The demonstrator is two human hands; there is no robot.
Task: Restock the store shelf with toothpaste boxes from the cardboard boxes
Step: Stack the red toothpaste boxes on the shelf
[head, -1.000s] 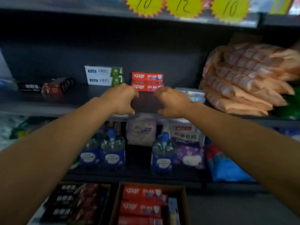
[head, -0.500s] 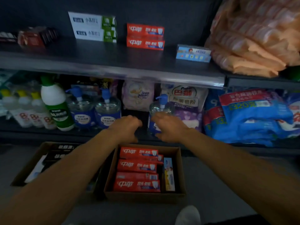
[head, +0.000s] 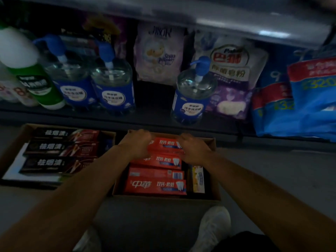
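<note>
A cardboard box (head: pixel 212 195) on the floor holds several red toothpaste boxes (head: pixel 156 185). My left hand (head: pixel 136 142) and my right hand (head: pixel 192 148) grip the two ends of the rearmost red toothpaste box (head: pixel 164 145) in it. A small yellow box (head: pixel 198 176) stands along the right inside wall. To the left, a second cardboard box (head: pixel 13 148) holds three black and red toothpaste boxes (head: pixel 60 148). The toothpaste shelf above shows only as its grey front edge (head: pixel 236 28).
The low shelf behind the boxes carries blue pump bottles (head: pixel 190 99), a green and white bottle (head: pixel 34 77), detergent bags (head: pixel 234 70) and blue packs (head: pixel 300 106). My white shoes (head: pixel 212 228) stand on the grey floor just before the red box's carton.
My hands came down from the upper shelf to the floor carton and took hold of a red toothpaste box. The view tilted down, so the stocked shelf has left the frame.
</note>
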